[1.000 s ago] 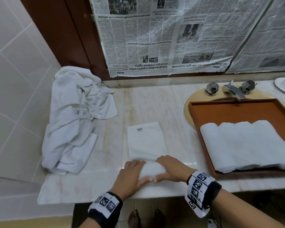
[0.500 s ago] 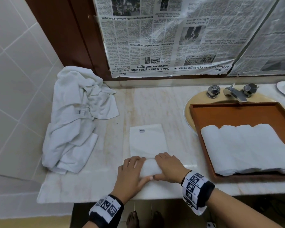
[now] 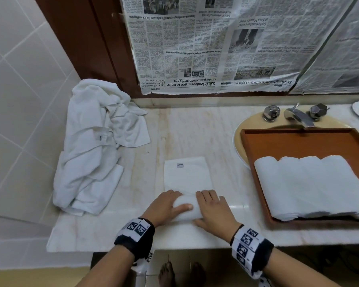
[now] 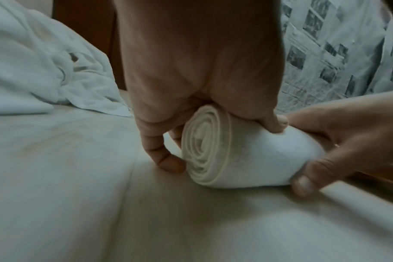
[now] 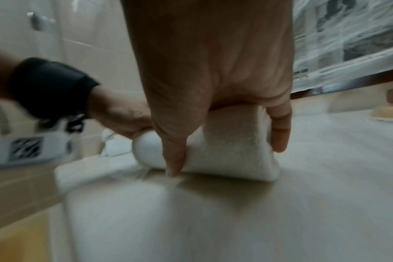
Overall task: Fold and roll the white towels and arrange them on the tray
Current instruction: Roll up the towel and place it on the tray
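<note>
Folded white towel (image 3: 187, 176) lies on marble counter (image 3: 197, 129), near end wound into a roll. Left hand (image 3: 164, 207) and right hand (image 3: 214, 210) curl over the roll, gripping it. Rolled towels (image 3: 311, 185) sit in wooden tray (image 3: 298, 134) over sink; crumpled pile (image 3: 95, 146) left; newspaper (image 3: 216, 44) covers wall.

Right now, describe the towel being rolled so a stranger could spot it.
On the marble counter, left of the wooden tray, lies a half-rolled towel under both hands. Unlike the rolled towels on the tray and the crumpled pile, its far half lies flat.
</note>
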A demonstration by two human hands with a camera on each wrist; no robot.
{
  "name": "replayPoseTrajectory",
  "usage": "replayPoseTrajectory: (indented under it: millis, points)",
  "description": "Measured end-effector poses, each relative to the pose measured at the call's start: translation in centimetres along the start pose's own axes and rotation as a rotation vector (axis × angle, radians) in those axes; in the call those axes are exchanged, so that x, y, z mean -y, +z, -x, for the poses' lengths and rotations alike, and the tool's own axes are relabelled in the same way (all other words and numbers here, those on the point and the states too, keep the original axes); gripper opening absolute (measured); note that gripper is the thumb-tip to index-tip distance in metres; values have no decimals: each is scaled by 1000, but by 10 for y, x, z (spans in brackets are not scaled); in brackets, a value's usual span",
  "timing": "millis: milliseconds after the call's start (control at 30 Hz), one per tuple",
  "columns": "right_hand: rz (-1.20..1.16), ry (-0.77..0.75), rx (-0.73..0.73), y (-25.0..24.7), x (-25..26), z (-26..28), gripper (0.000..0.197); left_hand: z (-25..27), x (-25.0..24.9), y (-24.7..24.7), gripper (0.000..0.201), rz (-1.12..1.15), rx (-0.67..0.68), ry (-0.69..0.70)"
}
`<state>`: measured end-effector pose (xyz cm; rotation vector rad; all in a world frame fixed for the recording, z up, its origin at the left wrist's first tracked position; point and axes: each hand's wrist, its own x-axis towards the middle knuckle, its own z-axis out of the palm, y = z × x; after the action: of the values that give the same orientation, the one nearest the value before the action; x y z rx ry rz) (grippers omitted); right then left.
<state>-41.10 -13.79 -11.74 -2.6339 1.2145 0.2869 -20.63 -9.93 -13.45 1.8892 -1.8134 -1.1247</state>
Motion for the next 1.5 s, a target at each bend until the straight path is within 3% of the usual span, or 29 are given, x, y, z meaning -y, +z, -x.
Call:
replayPoseTrajectory:
  millis: [100, 200, 400, 500, 567, 700, 800, 1000, 1100, 1200, 1333, 1433, 1500]
  points:
    - [-35, -26, 101, -16, -8, -18, 63, 9, -6, 5, 84, -38, -98, -7]
    - [-117, -40, 199, -25, -14, -28, 62, 20, -11, 10, 85, -324, -185, 40]
    - [-344, -10, 400, -32, -24, -28, 62, 21, -12, 4, 93, -376, -44, -44]
    - [-358, 15, 274, -26, -25, -13, 72, 13, -14, -4, 92, -368, 23, -82]
    - [-165, -13, 53, -17, -19, -3, 76, 8, -14, -7, 91, -371, 48, -99]
    - [35, -22, -78, -1, -5, 4, 68, 6, -14, -5, 92, -413, 22, -83]
    - [50, -40, -28, -9, -8, -10, 67, 13, -18, 1, 96, -454, -30, -80]
    - [-151, -33, 297, -35, -18, -41, 68, 23, -18, 15, 98, -545, -211, -39]
    - [-260, -11, 436, -42, -23, -50, 69, 20, -21, 6, 111, -531, -118, -57]
    - [-297, 7, 367, -42, -26, -43, 69, 11, -17, -5, 121, -475, -77, -77]
    - [-35, 25, 35, -22, -14, -13, 77, 0, -12, -13, 111, -391, -8, -115]
    - [1, 15, -78, -8, -9, -9, 81, -2, -11, -13, 117, -364, 2, -124]
    - [3, -19, -64, -12, -12, -19, 73, 0, -12, -11, 118, -319, -3, -140]
